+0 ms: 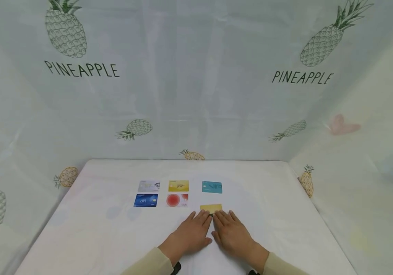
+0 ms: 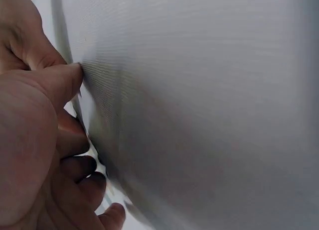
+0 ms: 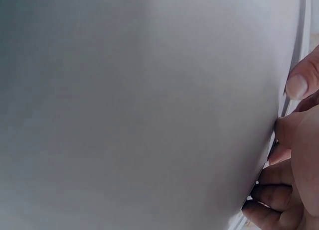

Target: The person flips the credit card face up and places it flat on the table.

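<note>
A gold card (image 1: 211,207) lies flat on the white table, its near edge covered by fingertips. My left hand (image 1: 194,233) lies palm down with fairly straight fingers, the tips on the card's near left part. On the near right part rest the fingertips of my right hand (image 1: 231,236), also palm down. Both thumbs point inward below the card. The left wrist view shows my left hand (image 2: 30,140) low against the white surface, and the right wrist view shows my right hand (image 3: 294,165) likewise; the card is hidden in both.
Beyond the gold card lies a teal card (image 1: 211,187). To the left are a yellow card (image 1: 178,186), a red-and-white card (image 1: 177,200), a silver card (image 1: 149,186) and a blue card (image 1: 146,200). A pineapple-print curtain (image 1: 189,95) surrounds the table (image 1: 286,229).
</note>
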`<state>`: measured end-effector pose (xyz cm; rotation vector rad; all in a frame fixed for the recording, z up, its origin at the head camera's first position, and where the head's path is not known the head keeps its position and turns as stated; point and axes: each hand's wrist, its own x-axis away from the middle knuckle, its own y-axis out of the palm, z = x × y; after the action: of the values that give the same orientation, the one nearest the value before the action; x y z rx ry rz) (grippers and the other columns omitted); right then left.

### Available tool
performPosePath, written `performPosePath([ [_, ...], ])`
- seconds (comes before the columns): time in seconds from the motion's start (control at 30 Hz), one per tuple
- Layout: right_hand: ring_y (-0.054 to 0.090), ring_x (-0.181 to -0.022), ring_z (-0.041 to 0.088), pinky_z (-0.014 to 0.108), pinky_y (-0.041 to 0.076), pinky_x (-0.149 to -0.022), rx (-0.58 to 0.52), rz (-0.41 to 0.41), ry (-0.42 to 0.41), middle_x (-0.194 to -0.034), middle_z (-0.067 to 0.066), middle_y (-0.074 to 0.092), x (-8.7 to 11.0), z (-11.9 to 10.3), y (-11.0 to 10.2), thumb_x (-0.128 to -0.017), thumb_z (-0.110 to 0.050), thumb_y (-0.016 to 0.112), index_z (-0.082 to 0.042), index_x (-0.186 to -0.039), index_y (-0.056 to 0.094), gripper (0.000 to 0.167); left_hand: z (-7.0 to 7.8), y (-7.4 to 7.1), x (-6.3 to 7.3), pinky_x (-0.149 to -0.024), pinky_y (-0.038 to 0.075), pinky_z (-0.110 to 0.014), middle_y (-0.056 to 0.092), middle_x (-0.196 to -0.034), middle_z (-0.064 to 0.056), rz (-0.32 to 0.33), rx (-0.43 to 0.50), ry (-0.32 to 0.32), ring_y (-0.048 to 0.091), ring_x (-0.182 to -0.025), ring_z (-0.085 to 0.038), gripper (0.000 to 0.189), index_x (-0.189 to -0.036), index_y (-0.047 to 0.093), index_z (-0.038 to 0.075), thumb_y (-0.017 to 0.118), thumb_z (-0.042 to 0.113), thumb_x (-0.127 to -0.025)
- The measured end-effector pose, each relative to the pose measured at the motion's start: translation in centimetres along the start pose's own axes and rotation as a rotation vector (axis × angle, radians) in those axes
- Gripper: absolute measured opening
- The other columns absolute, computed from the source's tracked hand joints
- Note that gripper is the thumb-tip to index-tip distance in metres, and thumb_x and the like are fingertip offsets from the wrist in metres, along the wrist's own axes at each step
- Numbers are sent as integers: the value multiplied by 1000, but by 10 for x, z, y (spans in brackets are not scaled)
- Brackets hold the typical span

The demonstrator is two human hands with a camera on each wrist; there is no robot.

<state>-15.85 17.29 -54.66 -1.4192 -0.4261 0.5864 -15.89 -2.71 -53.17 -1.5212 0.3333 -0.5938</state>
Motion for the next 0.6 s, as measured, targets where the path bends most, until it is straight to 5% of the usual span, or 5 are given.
performPosePath([
  [0.6, 58, -139, 20, 51, 48, -114, -46, 46, -120, -149, 3, 63, -16, -20, -2, -104, -39, 63, -11, -146, 63, 50, -35, 3, 34, -127, 32, -45, 45, -166, 1, -56, 157, -29, 38, -156, -18, 73, -157, 52, 17, 69, 56, -97],
])
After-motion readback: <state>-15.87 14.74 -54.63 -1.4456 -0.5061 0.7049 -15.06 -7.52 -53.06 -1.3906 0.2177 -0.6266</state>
